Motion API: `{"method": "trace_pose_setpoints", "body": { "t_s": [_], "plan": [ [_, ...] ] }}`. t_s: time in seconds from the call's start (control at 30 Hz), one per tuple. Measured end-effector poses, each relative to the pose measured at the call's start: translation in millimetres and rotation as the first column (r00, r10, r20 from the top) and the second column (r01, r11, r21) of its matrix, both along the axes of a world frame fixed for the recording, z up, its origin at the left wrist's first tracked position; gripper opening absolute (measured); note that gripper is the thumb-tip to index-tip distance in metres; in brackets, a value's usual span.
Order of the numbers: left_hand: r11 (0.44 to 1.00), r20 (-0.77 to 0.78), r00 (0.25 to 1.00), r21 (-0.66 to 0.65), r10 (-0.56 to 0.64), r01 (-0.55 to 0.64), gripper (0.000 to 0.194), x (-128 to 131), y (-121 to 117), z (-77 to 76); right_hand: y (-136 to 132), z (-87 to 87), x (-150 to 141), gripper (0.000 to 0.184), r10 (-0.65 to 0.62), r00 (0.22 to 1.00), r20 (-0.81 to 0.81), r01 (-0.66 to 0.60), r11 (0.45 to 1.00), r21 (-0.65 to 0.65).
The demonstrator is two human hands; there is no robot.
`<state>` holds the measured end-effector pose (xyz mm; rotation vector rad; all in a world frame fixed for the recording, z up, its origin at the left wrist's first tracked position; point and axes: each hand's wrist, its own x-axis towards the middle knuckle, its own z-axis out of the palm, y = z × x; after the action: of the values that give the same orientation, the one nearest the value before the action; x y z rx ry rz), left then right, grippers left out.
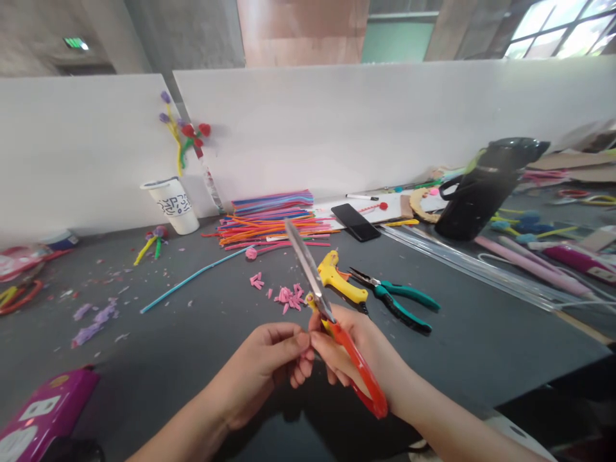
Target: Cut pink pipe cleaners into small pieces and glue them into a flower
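Observation:
Red-handled scissors (359, 362) rest in my right hand (363, 340), blades pointing up and away and nearly together. My left hand (274, 359) is closed in a pinch, its fingertips meeting those of my right hand. Whatever lies between the fingertips is too small to make out. Just beyond my hands is a loose heap of short pink fuzzy pieces (291, 298). A yellow glue gun (337, 277) lies behind the scissors, partly covered by them. To its right are teal-handled pliers (402, 298), jaws toward the glue gun.
Bundles of coloured pipe cleaners (274, 218) lie against the white partition (337, 128). A paper cup (173, 206) stands at left, a black jug (486, 192) at right. Beside the bundles is a phone (355, 221). A purple power strip (51, 410) sits near left, with lilac scraps (99, 319) beyond.

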<state>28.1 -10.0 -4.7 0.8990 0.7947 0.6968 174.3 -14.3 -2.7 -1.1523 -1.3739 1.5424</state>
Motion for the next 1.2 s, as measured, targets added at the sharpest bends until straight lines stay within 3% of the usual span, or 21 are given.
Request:
{"method": "trace_pose_setpoints", "body": {
  "t_s": [0.2,0.33,0.47,0.67,0.8,0.9,1.0,1.1,1.13,1.2],
  "plan": [
    [0.986,-0.107,0.988,0.109,-0.111,0.123,0.019,-2,-3,1.3,6,9.6,10,0.017,-0.154,0.985,-0.077,0.163,0.979,0.122],
    [0.989,-0.127,0.991,0.135,-0.036,0.053,0.022,-1,-1,0.3,9,8.1,20,0.017,-0.026,0.998,-0.050,0.031,0.995,0.097],
    [0.998,-0.064,0.997,0.052,0.044,-0.041,0.021,0,1,-2.1,5,0.6,15,0.014,0.076,0.997,-0.003,-0.076,0.997,0.020],
    [1.000,-0.012,1.000,0.018,0.021,-0.021,0.023,0,-1,-1.7,0,2.0,9,0.006,0.036,0.999,-0.021,-0.035,0.997,0.071],
    [0.998,-0.001,0.999,0.046,0.037,-0.037,0.023,0,-1,-1.5,0,2.3,10,0.009,0.093,0.995,-0.047,-0.089,0.992,0.085],
    [0.997,-0.026,0.999,0.064,0.037,-0.036,0.022,-1,0,-2.2,1,2.6,10,0.010,0.031,0.999,-0.031,-0.028,0.996,0.083],
    [0.981,-0.179,0.980,0.155,-0.087,0.116,0.025,-3,-3,-2.5,4,6.5,11,0.011,-0.073,0.997,-0.022,0.075,0.992,0.099],
    [0.871,-0.456,0.858,0.291,-0.238,0.396,0.040,-2,-9,-0.7,9,11.0,16,0.013,-0.114,0.993,-0.021,0.116,0.984,0.135],
    [0.831,-0.525,0.816,0.324,-0.240,0.453,0.038,-2,-11,0.4,10,11.8,18,0.013,-0.118,0.993,-0.013,0.118,0.983,0.139],
    [0.794,-0.593,0.786,0.384,-0.178,0.470,0.014,0,-13,2.7,12,12.1,20,0.012,-0.121,0.993,0.003,0.120,0.984,0.129]
  ]
}}
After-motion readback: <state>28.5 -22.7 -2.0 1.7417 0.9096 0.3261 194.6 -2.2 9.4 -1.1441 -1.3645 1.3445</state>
